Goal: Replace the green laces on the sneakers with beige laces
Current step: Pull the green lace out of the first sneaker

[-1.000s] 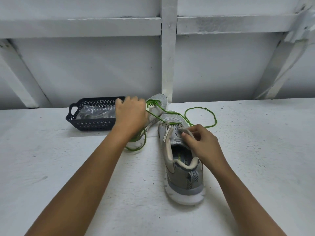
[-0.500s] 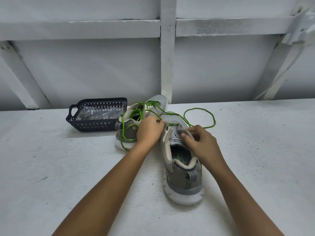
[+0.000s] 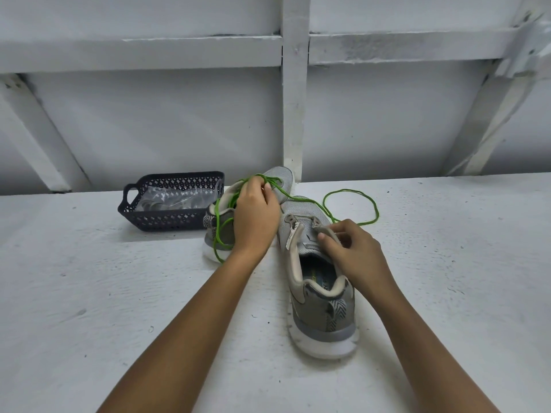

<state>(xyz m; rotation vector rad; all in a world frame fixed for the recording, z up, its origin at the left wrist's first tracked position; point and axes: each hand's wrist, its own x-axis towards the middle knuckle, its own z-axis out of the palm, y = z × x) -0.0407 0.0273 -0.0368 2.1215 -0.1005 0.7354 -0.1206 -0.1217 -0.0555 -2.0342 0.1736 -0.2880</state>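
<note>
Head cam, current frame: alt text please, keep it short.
A person's left hand pinches a green lace above the far sneaker, while the right hand grips the near sneaker at its tongue. A dark basket sits to the left on the white table.

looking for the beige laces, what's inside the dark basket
The basket holds clear crinkled plastic wrapping. What is in it cannot be told; the near wall hides the floor.

- White painted table (image 3: 89, 293), rough, w/ dark specks & scuffs.
- Dark lattice basket (image 3: 167, 217) at back L, by the wall.
- Far sneaker (image 3: 284, 178) just R of basket; near sneaker (image 3: 325, 323) beside it, heel twd viewer.
- Green lace (image 3: 349, 190) loop lies R of sneakers.
</note>
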